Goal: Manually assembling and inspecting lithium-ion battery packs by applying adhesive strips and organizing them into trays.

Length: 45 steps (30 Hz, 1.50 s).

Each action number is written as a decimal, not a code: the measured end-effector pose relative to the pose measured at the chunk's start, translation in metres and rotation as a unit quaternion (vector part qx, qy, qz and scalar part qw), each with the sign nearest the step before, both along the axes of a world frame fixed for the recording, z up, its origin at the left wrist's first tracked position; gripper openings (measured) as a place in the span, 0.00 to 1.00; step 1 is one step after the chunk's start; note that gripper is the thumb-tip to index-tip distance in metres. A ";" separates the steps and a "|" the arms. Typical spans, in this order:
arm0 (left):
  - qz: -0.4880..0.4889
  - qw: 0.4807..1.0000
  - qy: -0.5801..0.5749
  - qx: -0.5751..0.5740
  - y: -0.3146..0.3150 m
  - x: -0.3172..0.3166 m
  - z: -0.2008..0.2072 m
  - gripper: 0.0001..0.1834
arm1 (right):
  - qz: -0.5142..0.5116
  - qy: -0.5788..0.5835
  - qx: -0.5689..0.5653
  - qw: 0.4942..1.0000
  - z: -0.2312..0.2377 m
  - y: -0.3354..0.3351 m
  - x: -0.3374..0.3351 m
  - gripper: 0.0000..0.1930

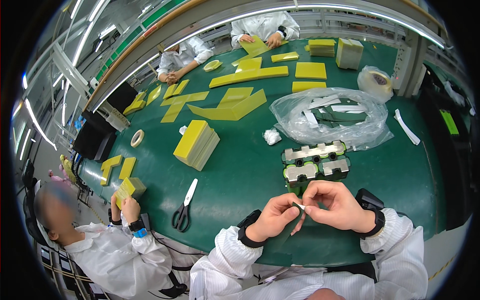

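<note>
Close to the table's front edge, my left hand (276, 218) and my right hand (334, 207) meet, both with thumb and fingers pinched. Between them is a thin dark green strip (299, 221) with a small white piece at its upper end. My left fingertips grip the dark part, and the right ones pinch at the white end. Just beyond my hands stands a battery pack (316, 162) with black and green cell holders and silver metal plates on top. My fingers hide part of the strip.
A clear plastic bag (330, 117) with white and dark strips lies beyond the pack, near a tape roll (375, 84). Scissors (185, 206) and a stack of yellow sheets (196, 145) are left. A co-worker (107, 245) sits at left; two people work across the table.
</note>
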<state>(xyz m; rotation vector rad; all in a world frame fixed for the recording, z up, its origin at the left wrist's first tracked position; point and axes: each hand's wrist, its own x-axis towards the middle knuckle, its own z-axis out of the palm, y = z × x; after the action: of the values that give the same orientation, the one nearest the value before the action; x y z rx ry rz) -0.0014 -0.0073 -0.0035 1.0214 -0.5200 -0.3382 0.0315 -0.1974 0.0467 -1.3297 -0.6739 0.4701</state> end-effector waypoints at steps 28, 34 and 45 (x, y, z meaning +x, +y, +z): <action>0.053 0.998 -0.018 0.001 0.000 0.001 -0.001 0.13 | -0.002 -0.054 0.015 0.998 0.003 0.001 -0.001 0.04; 0.030 0.999 -0.023 -0.003 0.001 0.002 -0.002 0.12 | 0.037 0.012 0.037 0.999 0.003 0.002 -0.003 0.03; 0.032 0.999 -0.018 -0.005 0.003 0.002 -0.003 0.13 | -0.011 -0.051 0.030 0.998 -0.003 0.005 -0.004 0.03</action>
<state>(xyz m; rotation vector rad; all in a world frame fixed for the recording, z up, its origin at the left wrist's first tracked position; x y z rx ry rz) 0.0003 -0.0043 -0.0061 1.0341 -0.5200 -0.2611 0.0276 -0.1926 0.0441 -1.3093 -0.7524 0.3637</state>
